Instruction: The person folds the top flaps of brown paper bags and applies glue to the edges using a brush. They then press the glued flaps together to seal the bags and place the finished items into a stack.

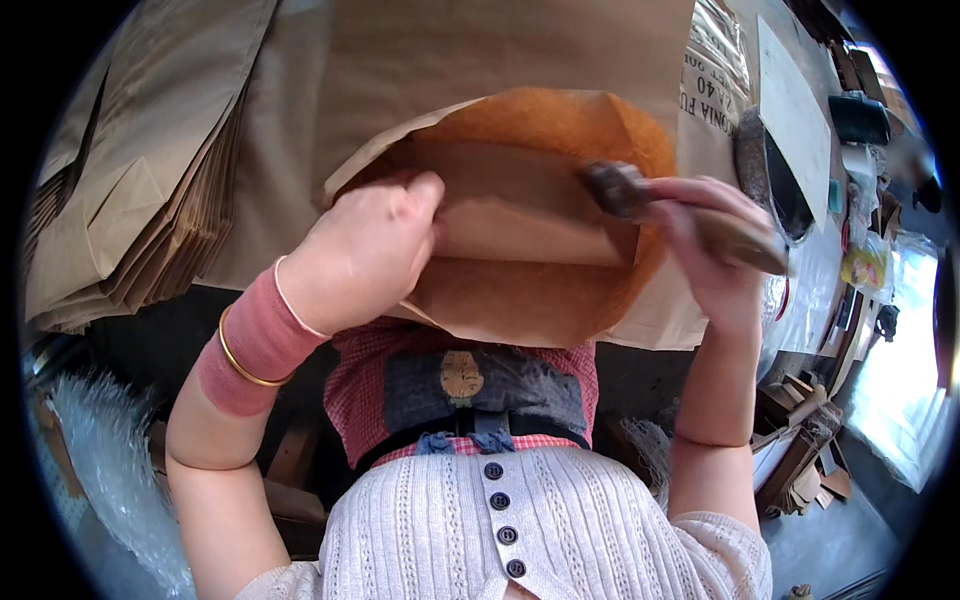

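Note:
In front of me lies a brown paper bag [535, 225], its end spread open into a wide oval. A darker, damp-looking orange band runs round the inside of that opening. My left hand [370, 250] is closed in a fist over the left corner of the opening; its fingertips are turned out of sight, and whatever they may grip is hidden. In my right hand [715, 235] is a brush [740, 240] with a wooden handle, its dark head pointing left over the right part of the opening. Brush and right hand are slightly blurred.
Folded brown paper bags [150, 190] are stacked at the left. To the right stands a dark-rimmed bowl [752, 160], partly covered by a pale board [795, 110]. Clear plastic sheeting [110, 470] hangs at lower left. Wood and cardboard scraps [805, 440] lie at lower right.

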Demonstrator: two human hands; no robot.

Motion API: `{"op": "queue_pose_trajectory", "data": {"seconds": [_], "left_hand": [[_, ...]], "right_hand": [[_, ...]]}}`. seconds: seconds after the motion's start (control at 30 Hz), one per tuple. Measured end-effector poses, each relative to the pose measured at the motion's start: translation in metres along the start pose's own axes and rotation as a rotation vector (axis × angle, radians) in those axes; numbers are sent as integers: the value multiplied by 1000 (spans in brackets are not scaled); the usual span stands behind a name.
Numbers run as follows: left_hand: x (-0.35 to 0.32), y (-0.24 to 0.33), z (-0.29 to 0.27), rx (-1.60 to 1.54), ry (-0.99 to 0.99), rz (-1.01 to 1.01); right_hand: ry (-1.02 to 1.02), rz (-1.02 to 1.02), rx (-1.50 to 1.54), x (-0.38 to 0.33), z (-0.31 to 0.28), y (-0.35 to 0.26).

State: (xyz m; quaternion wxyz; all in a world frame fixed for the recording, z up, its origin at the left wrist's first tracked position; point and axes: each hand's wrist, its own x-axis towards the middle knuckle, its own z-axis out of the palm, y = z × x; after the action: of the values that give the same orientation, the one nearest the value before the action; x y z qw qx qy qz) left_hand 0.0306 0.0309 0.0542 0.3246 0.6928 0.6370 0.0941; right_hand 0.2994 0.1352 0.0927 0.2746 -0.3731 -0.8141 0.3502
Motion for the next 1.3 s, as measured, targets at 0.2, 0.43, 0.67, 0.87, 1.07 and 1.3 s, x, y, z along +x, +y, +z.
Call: {"op": "queue_pose_trajectory", "data": {"seconds": [0.2, 0.43, 0.67, 0.87, 1.07, 1.3], "left_hand": [[23, -8, 39, 126, 427, -42], [50, -23, 16, 59, 341, -35], [57, -20, 24, 207, 371, -165], [54, 0, 26, 369, 373, -141], [57, 20, 26, 514, 323, -145], [39, 29, 16, 460, 262, 438]], "right_hand": [[105, 143, 158, -23, 28, -20], [96, 339, 552, -12, 102, -26], [172, 277, 49, -28, 70, -3], [-30, 264, -245, -36, 14, 7], [647, 226, 1098, 1, 50, 86], [167, 139, 1898, 3, 114, 96]]}}
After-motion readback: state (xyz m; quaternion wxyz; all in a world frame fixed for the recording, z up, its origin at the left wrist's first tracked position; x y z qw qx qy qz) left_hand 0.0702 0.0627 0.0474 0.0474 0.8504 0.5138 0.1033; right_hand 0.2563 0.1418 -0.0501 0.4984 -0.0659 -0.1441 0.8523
